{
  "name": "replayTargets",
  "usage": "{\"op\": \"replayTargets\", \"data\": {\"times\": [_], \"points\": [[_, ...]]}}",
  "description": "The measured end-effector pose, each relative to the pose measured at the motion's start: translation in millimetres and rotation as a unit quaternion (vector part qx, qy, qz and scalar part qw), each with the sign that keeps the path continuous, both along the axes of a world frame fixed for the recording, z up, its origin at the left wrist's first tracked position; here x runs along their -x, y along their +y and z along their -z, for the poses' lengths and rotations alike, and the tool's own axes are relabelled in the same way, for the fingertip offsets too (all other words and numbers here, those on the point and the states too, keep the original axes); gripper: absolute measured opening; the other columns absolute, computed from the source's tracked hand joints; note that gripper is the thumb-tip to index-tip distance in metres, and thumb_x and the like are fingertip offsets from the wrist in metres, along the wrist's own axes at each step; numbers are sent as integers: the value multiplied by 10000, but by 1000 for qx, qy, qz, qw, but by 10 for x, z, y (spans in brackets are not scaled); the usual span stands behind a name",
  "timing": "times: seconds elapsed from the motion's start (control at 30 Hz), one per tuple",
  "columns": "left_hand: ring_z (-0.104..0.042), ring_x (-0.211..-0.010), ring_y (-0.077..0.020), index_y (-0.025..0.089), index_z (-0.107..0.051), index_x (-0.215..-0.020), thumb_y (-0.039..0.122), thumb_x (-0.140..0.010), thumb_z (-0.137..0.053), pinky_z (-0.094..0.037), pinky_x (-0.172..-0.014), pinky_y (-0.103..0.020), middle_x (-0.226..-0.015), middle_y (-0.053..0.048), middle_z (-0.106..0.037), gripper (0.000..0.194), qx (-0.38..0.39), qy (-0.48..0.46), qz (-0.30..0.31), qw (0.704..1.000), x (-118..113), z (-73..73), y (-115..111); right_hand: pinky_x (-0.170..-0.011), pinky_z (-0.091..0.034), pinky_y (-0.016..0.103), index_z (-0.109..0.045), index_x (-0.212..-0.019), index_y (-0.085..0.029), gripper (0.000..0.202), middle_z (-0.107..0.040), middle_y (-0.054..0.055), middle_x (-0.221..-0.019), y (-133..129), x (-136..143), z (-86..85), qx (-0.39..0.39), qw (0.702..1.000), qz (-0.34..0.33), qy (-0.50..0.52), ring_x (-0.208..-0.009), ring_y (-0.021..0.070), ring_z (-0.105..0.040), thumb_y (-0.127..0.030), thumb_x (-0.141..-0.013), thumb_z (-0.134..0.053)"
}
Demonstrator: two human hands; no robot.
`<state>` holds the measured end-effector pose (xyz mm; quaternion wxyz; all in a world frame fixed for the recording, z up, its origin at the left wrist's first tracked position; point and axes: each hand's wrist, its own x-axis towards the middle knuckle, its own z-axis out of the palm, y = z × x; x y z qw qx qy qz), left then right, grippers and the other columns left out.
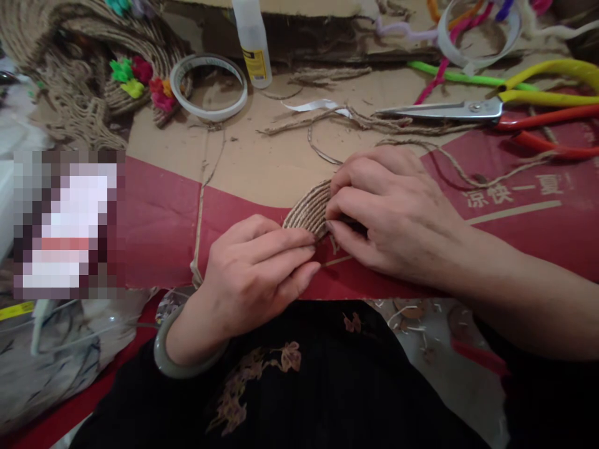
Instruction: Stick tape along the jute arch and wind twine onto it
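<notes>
A curved band of twine rows point(309, 209), light brown and laid side by side, lies on the red printed part of the cardboard. My left hand point(257, 265) grips its left end, fingers pressed together over the lower edge. On its right end my right hand point(379, 209) is closed, with bent fingers and the thumb against the strands; the rest of the band is hidden beneath it. Beyond the hands, a loose twine strand point(461, 168) runs to the right over the cardboard.
Scissors point(472, 109) with yellow and red handles lie at the right. A tape roll point(209, 116) and a glue bottle point(254, 53) are at the back, beside bundled twine point(154, 37) with coloured tufts. Another tape roll point(442, 37) is at back right. The cardboard point(163, 231) ends just before my body.
</notes>
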<state>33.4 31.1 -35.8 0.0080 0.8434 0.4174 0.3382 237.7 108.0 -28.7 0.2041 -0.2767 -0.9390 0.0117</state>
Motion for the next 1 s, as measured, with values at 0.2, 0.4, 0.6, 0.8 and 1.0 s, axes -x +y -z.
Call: {"op": "replayTargets", "data": {"times": [0.2,0.4,0.6,0.8,1.0], "points": [[-652,-714,-141,176,-732,-869,209,-863,-716,-572,-716,-293,-920,-29,-798,38,3,0,10,1000,12,-15,2,-933,-457,482,-670,-807,-226,261,-675,89,-991,5,-1,-31,39,999,21,-18,-1053,291,-591,-273,-962,-466],[-647,-714,-139,195,-729,-873,222,-874,-708,-565,-714,-298,-935,-15,-796,34,3,1,6,1000,10,-7,-2,-879,-497,498,-651,-799,-201,248,-684,87,-950,15,-1,-25,2,1000,9,-12,-1002,300,-615,-276,-949,-468],[-653,-722,-143,176,-731,-876,211,-866,-715,-576,-719,-298,-928,-28,-797,40,9,-5,9,1000,8,-6,-3,-920,-474,515,-656,-799,-211,265,-692,115,-980,2,1,-63,40,999,21,-26,-1047,319,-607,-251,-959,-449],[-663,-723,-140,188,-730,-878,219,-875,-707,-579,-709,-297,-937,-19,-797,39,6,3,9,1000,10,-9,2,-902,-478,490,-646,-783,-206,251,-684,104,-971,3,3,-56,35,999,24,-26,-1022,298,-606,-252,-950,-464],[-659,-706,-131,200,-721,-853,229,-888,-695,-575,-700,-293,-925,-9,-794,52,-2,6,8,1000,2,-4,13,-891,-489,487,-638,-811,-181,215,-668,109,-975,15,-9,-24,27,999,15,-14,-1020,298,-603,-257,-941,-485]]}}
